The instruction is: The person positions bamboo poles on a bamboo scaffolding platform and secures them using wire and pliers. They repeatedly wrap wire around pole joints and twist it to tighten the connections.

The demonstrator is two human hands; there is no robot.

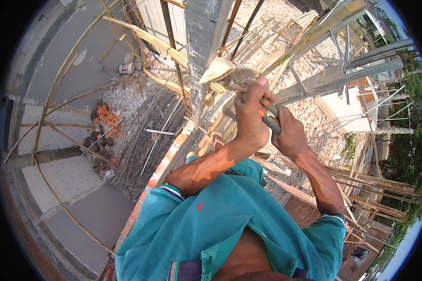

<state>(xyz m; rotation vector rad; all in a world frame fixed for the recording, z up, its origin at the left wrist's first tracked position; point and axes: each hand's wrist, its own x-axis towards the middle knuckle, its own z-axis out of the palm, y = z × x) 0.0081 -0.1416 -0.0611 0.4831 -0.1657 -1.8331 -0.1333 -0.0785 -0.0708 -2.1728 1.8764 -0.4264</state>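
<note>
Both my hands are raised at the centre, in front of a grey metal post (202, 44). My right hand (290, 132) is closed around the dark grey handles with orange parts of a pliers-like hand tool (272, 122). Close beside it, my left hand (252, 117) is wrapped around the same tool, nearer its other end; its palm and fingers hide the jaws. Just above the left hand, a crumpled greyish piece (241, 78) and a pale, pointed lump (218, 70) lie against the post. What they are is unclear.
A brick wall edge (147, 187) runs below my left arm, with a drop beyond it. Down there lie a bundle of thin rods (147, 129), orange bricks (109, 121) and a white bucket (126, 68). Bamboo poles (47, 107) cross the left; metal trusses (333, 79) extend right.
</note>
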